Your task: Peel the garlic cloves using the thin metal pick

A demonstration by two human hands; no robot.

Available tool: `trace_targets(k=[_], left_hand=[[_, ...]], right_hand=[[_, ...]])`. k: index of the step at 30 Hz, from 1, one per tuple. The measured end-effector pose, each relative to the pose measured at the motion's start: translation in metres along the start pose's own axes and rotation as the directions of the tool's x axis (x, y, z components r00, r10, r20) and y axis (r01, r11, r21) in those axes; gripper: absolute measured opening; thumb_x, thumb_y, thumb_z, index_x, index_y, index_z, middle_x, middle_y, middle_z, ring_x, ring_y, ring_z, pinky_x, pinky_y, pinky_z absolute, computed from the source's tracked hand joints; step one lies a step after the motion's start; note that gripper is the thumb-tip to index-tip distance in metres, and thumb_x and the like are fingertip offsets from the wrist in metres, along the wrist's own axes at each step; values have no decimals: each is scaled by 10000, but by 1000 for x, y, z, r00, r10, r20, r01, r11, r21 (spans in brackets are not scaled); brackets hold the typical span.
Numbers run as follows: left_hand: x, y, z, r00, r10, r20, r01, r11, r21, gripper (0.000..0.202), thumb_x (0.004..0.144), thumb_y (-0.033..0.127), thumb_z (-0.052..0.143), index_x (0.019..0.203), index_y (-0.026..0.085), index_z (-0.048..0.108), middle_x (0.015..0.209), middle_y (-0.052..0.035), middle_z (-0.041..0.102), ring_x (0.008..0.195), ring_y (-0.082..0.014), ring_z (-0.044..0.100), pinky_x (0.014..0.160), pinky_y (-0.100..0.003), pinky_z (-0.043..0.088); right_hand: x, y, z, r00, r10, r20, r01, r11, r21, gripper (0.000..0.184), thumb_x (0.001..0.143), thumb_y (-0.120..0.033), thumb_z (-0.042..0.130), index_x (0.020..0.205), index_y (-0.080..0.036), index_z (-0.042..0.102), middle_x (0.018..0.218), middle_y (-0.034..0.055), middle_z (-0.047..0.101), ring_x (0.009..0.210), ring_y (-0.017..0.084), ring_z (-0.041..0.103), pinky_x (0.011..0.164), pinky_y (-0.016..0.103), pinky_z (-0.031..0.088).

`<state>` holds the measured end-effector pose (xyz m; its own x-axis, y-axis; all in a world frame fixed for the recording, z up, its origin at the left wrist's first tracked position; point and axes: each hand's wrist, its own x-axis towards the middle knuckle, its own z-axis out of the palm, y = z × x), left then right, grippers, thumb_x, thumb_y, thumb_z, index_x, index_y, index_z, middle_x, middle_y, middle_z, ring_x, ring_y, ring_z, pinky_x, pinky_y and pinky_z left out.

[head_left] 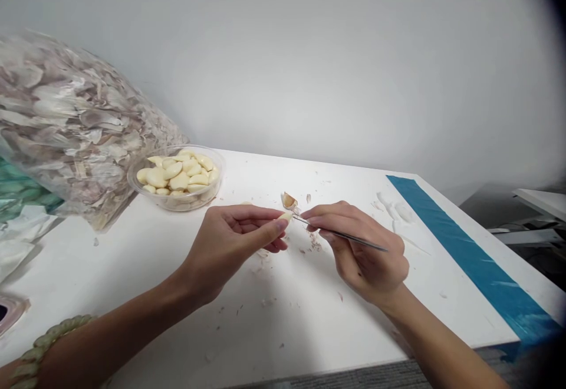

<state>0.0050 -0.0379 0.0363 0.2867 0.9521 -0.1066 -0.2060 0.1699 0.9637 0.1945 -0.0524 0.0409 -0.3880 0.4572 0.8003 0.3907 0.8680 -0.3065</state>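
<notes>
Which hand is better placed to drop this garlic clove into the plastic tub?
Probably the left hand: its fingers hold the garlic clove and it is nearer the tub, while the right hand grips a metal pick.

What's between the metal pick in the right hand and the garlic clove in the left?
Nothing visible: the tip of the thin metal pick, held in the right hand, reaches the garlic clove pinched in the left hand.

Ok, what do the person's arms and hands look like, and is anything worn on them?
Both forearms are bare, with no sleeves. The left hand and right hand show no gloves or rings. The left forearm wears a bracelet of pale green rounded beads; the right forearm shows nothing worn.
</notes>
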Motion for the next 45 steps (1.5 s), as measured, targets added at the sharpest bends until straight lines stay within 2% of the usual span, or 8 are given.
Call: trace_targets(k=[7, 13, 20, 28, 32, 38, 45], left_hand=[[-2, 0, 0, 1000, 12, -28, -11, 999, 47, 110, 636, 221, 762, 740, 195, 736, 635, -1, 719, 556, -117, 657, 539, -188, 548], [-3, 7, 5, 996, -6, -88, 14, 996, 88, 111, 590, 198, 783, 688, 178, 735, 574, -8, 706, 519, -132, 650, 524, -209, 549], [-1, 9, 3, 998, -38, -43, 45, 987, 154, 103, 599, 177, 762, 698, 171, 736, 586, -17, 706, 559, -143, 658, 548, -215, 543], [-1, 7, 0, 999, -49, 25, 43, 982, 183, 101, 636, 192, 746, 735, 173, 742, 639, -16, 707, 590, -129, 665, 564, -182, 543], [-1, 4, -3, 997, -59, 50, 50, 984, 170, 111, 662, 225, 737, 766, 184, 744, 647, -16, 713, 602, -127, 670, 577, -180, 549], [-2, 3, -3, 997, -67, 48, 59, 988, 142, 129, 661, 238, 743, 779, 185, 745, 658, -19, 722, 606, -138, 676, 587, -200, 559], [0, 3, -3, 995, -79, 64, 72, 992, 108, 161, 657, 272, 753, 786, 176, 744, 656, -22, 719, 618, -137, 677, 596, -198, 565]], right_hand=[[0, 0, 0, 999, 19, 26, -19, 1000, 0, 364, 796, 38, 495, 1086, -156, 598, 954, 106, 677, 872, 204, 654, 659, 346, 559], [0, 0, -2, 992, 60, 108, -60, 998, -1, 387, 813, 10, 492, 1122, -208, 574, 985, 87, 675, 908, 205, 640, 694, 373, 558], [-1, 1, -4, 981, 98, 167, -114, 990, 88, 371, 830, 26, 462, 1110, -188, 578, 1017, 78, 661, 958, 192, 622, 763, 380, 552], [-1, -2, -2, 968, 214, 128, -230, 965, 127, 310, 863, -22, 463, 1069, -199, 614, 971, 53, 688, 833, 162, 658, 685, 335, 571], [0, -4, -1, 957, 281, 71, -288, 950, 118, 262, 867, -50, 485, 997, -206, 650, 933, 36, 706, 754, 151, 667, 631, 308, 569], [2, -7, 0, 919, 394, -8, -388, 908, 156, 201, 864, -98, 521, 937, -196, 681, 845, 31, 718, 692, 148, 677, 506, 253, 536], [2, -7, 1, 872, 489, -8, -474, 850, 231, 164, 881, -149, 529, 932, -179, 682, 798, 33, 718, 696, 140, 673, 587, 260, 557]])
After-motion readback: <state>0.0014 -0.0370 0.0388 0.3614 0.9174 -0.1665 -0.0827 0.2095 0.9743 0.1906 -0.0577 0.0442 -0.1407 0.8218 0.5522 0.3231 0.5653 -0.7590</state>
